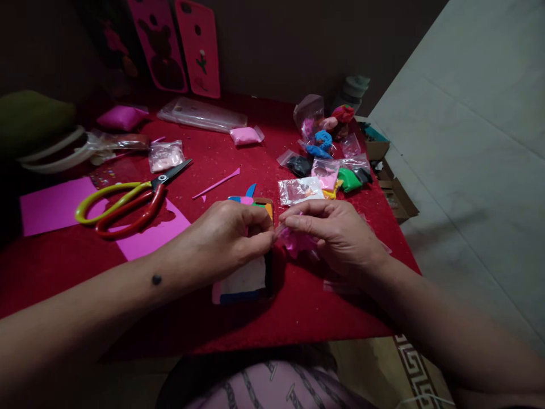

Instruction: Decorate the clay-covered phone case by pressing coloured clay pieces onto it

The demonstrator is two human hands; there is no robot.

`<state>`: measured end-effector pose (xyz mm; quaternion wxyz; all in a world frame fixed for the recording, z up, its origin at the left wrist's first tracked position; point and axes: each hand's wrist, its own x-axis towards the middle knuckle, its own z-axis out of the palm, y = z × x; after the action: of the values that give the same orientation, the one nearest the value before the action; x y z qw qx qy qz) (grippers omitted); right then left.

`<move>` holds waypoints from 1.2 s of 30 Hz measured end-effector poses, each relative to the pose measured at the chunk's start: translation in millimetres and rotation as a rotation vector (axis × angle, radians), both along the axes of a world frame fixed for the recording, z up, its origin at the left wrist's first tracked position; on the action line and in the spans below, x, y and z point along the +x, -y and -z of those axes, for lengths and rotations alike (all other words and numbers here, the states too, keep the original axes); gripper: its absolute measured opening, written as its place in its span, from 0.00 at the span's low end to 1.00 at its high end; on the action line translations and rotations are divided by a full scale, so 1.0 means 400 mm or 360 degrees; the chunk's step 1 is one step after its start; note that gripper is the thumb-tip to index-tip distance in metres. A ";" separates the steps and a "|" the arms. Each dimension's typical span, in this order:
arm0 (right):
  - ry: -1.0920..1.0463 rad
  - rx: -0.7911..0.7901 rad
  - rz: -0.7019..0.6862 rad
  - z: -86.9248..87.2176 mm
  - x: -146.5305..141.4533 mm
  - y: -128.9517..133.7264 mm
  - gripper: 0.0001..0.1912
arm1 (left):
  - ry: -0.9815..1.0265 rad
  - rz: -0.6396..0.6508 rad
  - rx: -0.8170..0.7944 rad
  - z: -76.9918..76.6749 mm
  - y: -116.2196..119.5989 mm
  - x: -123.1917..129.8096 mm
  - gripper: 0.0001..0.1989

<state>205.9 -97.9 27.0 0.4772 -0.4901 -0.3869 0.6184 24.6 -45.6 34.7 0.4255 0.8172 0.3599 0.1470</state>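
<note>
A small clear plastic bag of pink clay (298, 243) hangs between my two hands over the red table. My left hand (238, 233) is closed, thumb and forefinger pinching the bag's edge. On the other side my right hand (336, 227) grips the same bag between thumb and fingers. Partly under my left hand lies a phone case (242, 279) covered in white, blue, pink, black, green and orange clay. Just beyond it is a blue pointed tool tip (251, 190), the rest of it hidden.
Scissors (157, 180) with yellow and red handles lie at left on pink sheets (55, 204). A pink stick (216, 183) lies in the middle. Several bags of coloured clay (326, 170) are heaped at right. Two decorated phone cases (198, 51) lean against the back wall.
</note>
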 end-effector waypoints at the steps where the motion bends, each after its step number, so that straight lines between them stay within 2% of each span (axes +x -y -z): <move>1: -0.0003 -0.0010 -0.0017 0.000 0.003 0.000 0.08 | 0.0005 0.0007 0.0033 0.000 0.000 -0.001 0.11; 6: 0.0141 -0.0052 -0.0084 -0.011 0.010 0.000 0.07 | 0.0109 0.0064 0.0270 0.001 0.003 -0.001 0.10; 9: 0.0194 -0.0116 -0.0083 -0.018 0.009 0.001 0.07 | 0.0123 0.0071 0.0249 -0.001 0.003 0.002 0.11; 15: 0.0069 -0.0155 -0.0056 -0.016 0.005 0.008 0.07 | 0.0051 0.0011 0.0143 -0.015 0.010 0.008 0.10; 17: 0.0109 -0.0126 -0.0069 -0.017 0.003 0.010 0.09 | 0.0117 0.0027 0.0036 -0.020 0.013 0.009 0.11; 22: 0.0230 -0.0038 -0.0108 -0.024 0.003 0.014 0.11 | 0.0177 0.0007 -0.0453 -0.031 0.017 0.008 0.08; 24: 0.0246 -0.0016 -0.0131 -0.026 0.007 0.014 0.11 | 0.0210 -0.0003 -0.0533 -0.029 0.018 0.006 0.07; 30: 0.0365 -0.0080 -0.0359 -0.035 0.019 0.008 0.12 | 0.0203 0.0077 -0.0443 -0.018 0.013 0.000 0.10; 36: 0.0393 -0.0082 -0.0301 -0.033 0.016 0.010 0.12 | 0.0074 0.0139 -0.0334 -0.033 0.017 -0.003 0.15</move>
<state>212.4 -102.0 40.2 0.3530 -0.5359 -0.4711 0.6052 23.2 -52.3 47.9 0.5230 0.7795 0.3273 0.1087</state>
